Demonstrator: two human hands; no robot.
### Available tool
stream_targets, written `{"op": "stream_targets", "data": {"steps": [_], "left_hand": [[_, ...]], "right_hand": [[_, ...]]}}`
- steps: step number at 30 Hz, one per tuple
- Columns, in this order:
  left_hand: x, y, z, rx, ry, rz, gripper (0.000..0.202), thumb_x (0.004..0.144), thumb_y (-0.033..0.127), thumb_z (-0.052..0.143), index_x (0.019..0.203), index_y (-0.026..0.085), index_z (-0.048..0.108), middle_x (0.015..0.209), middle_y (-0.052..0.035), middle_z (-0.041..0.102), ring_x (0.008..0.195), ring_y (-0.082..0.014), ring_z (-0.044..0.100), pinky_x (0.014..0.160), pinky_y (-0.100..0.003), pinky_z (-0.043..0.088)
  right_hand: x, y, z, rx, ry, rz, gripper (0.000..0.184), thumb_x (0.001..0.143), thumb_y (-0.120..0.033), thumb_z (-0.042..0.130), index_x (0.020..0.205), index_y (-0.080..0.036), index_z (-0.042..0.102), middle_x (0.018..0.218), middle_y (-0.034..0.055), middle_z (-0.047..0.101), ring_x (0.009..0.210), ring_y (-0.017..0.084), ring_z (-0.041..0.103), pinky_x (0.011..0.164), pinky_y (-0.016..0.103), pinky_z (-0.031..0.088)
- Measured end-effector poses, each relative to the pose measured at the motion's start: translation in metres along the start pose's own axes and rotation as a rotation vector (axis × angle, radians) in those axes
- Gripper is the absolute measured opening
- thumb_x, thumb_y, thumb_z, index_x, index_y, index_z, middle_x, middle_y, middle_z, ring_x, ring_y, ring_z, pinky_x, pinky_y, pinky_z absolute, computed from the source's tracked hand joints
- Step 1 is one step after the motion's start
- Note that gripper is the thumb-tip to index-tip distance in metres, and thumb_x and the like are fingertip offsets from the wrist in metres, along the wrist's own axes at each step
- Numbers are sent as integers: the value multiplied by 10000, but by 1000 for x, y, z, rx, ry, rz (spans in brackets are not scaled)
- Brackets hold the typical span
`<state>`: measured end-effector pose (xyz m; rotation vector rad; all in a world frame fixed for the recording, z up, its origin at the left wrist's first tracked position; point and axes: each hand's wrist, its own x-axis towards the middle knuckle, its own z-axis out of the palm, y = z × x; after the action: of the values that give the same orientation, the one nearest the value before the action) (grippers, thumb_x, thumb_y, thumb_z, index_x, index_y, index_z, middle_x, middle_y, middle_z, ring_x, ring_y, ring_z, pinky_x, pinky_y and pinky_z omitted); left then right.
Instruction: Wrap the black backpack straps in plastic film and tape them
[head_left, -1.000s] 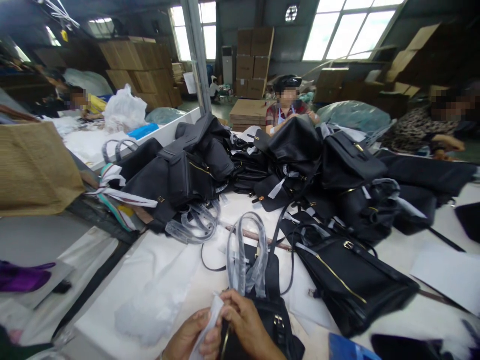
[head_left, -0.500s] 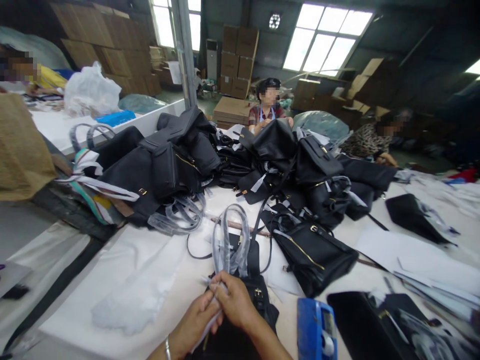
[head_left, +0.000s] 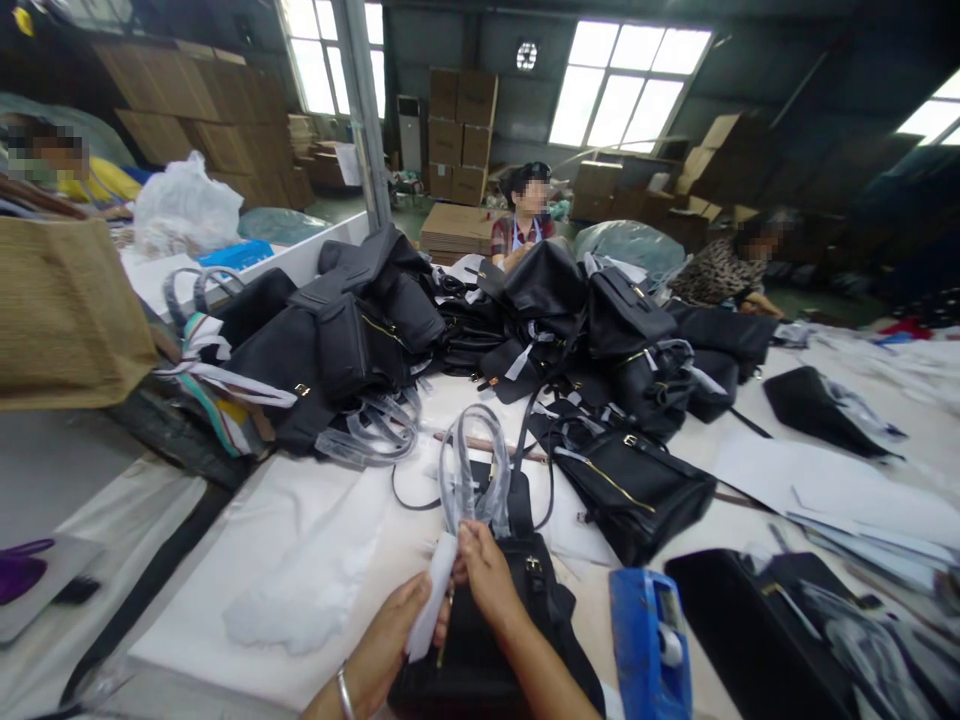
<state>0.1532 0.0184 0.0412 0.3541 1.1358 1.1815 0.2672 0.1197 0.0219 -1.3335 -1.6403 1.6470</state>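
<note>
A black leather bag (head_left: 480,665) with a gold buckle and zipper lies in front of me. Its upright handles (head_left: 452,470) are wrapped in clear plastic. My left hand (head_left: 409,620) is closed on a white strip (head_left: 433,600), which looks like paper or thin foam, held over the bag's left side. Beside the strip's upper end, at the base of the handles, my right hand (head_left: 486,572) has its fingers pinched together. What lies between those fingers is hidden.
A blue tape dispenser (head_left: 630,640) stands right of the bag. Another black bag (head_left: 750,620) lies beyond it. Several black bags (head_left: 352,340) are heaped across the table. White sheets (head_left: 262,560) lie at left. Co-workers sit across the table (head_left: 521,225), at far right and at far left.
My hands have moved slightly apart, the right one up toward the handles. The white strip, mostly covered by my fingers before, now shows flat and upright. The view has shifted a little left.
</note>
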Motion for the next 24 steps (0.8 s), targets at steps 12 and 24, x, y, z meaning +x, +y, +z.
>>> {"op": "stream_targets", "data": {"steps": [12,24], "left_hand": [[-1,-17,-14,-231,98,18,484,815,453,588,1192,150,601,1147,-140,679,1088,-276,608,1014,-414,398],[2,-21,-9,-158,249,60,380,793,371,644,1136,210,617,1194,-86,655,1151,-210,561,1088,-360,311]], "right_hand": [[-57,19,55,-117,100,-140,314,921,-307,349,1196,-230,479,1172,78,610,1079,186,585,921,320,461],[-54,4,72,-715,155,-156,397,897,-144,349,1282,-127,444,1138,182,618,1087,284,583,901,438,466]]}}
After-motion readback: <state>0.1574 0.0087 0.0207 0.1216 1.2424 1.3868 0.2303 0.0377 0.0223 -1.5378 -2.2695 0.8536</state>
